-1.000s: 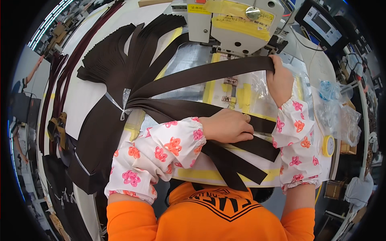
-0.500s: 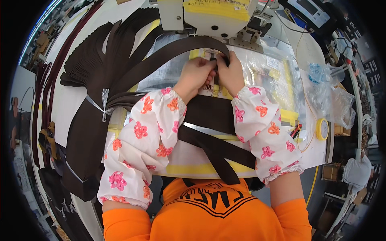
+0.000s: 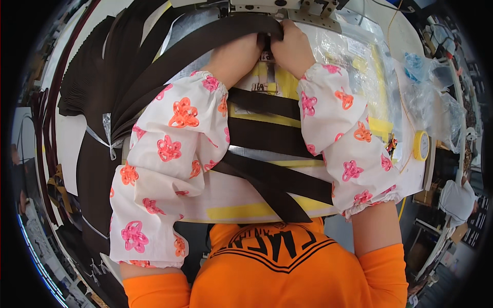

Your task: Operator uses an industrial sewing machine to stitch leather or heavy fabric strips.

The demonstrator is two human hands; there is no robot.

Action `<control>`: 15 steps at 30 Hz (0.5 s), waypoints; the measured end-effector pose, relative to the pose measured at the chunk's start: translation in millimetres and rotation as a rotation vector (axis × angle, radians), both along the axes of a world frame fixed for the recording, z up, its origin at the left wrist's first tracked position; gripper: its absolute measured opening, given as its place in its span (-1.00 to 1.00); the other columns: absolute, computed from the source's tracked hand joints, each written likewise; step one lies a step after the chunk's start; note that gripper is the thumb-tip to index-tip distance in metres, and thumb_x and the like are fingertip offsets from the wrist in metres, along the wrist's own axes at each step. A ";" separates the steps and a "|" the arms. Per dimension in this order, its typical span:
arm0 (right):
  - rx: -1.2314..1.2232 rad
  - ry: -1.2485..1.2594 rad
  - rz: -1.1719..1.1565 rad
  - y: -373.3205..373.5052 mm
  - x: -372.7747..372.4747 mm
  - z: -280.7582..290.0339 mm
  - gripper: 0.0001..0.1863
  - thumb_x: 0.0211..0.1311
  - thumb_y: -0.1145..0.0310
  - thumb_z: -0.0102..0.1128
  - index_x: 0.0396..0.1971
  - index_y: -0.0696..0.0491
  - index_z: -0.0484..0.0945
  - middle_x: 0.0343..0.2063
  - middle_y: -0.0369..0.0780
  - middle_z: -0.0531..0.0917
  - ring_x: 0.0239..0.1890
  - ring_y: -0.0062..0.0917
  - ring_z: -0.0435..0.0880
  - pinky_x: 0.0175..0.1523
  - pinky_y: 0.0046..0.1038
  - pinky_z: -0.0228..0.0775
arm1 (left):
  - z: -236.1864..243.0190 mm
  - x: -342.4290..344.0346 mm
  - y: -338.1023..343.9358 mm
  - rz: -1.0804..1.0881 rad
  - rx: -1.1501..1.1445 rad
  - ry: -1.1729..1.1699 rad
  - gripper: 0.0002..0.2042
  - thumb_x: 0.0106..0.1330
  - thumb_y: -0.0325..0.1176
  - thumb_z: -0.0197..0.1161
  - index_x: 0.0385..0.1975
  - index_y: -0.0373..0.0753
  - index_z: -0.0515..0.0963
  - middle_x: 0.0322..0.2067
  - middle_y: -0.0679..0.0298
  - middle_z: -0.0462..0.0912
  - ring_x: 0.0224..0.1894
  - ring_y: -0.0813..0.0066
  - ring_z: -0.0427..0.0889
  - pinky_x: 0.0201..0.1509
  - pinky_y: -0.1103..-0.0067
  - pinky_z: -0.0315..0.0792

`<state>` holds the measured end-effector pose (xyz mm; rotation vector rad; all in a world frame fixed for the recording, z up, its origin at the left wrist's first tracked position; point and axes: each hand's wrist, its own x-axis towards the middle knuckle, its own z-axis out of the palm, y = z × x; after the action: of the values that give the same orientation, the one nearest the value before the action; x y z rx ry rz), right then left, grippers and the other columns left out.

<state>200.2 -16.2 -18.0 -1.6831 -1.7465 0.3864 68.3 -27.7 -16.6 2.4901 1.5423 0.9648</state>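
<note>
A wide dark brown strap (image 3: pixel 205 43) arches from the bundle at the left to the front of the sewing machine (image 3: pixel 277 6). At its far end my right hand (image 3: pixel 294 49) is closed, pinching the strap between thumb and fingers. Close beside it, my left hand (image 3: pixel 236 59) is closed at the strap's end, its fingertips partly hidden under the arching band. Both hands are just in front of the machine's metal base. Several more dark strap lengths (image 3: pixel 272 136) lie across the table under and between my forearms.
At the left a thick bundle of folded dark straps (image 3: pixel 87 77) is bound with a pale tie (image 3: pixel 109 136). Clear plastic sheeting with yellow tape (image 3: pixel 377 82) covers the table right of my hands. Beyond are a yellow tape roll (image 3: pixel 421 145) and crumpled plastic bags (image 3: pixel 436 102).
The view has tilted, so the machine sits higher in the picture. Both hands have moved forward, closer to the machine, with the strap. Another strap length now shows between my forearms.
</note>
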 end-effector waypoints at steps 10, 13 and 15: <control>0.074 -0.118 0.055 9.3 -0.3 -7.2 -0.62 -0.09 0.47 -0.01 -0.15 0.16 0.34 -0.50 0.12 0.56 -0.40 0.07 0.53 -0.28 -0.05 0.36 | 12.5 -20.7 11.9 -0.378 -0.321 0.091 -0.79 0.24 -0.38 0.01 -0.20 -0.33 0.43 -0.33 -0.08 0.52 -0.24 -0.07 0.48 -0.18 0.30 0.39; 0.188 -0.049 0.067 11.2 1.3 -13.9 -0.66 -0.08 0.49 0.02 -0.20 0.17 0.34 -0.51 0.11 0.57 -0.40 0.03 0.56 -0.28 -0.11 0.38 | 2.5 -26.3 6.8 -0.506 -0.115 -0.029 -0.77 0.28 -0.36 -0.03 -0.15 -0.34 0.41 -0.31 -0.10 0.50 -0.24 -0.08 0.47 -0.18 0.32 0.39; 0.202 0.118 0.121 4.0 9.4 -13.9 -0.67 -0.08 0.50 0.03 -0.22 0.19 0.35 -0.51 0.11 0.57 -0.38 0.02 0.56 -0.27 -0.15 0.40 | 3.9 -28.2 -1.4 -0.448 -0.202 0.049 -0.76 0.31 -0.34 -0.05 -0.13 -0.33 0.40 -0.31 -0.10 0.51 -0.24 -0.07 0.48 -0.18 0.36 0.38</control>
<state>209.6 -12.1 -31.9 -1.3906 -1.7430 0.3438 40.1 -29.1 -12.7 2.5574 0.9614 0.6475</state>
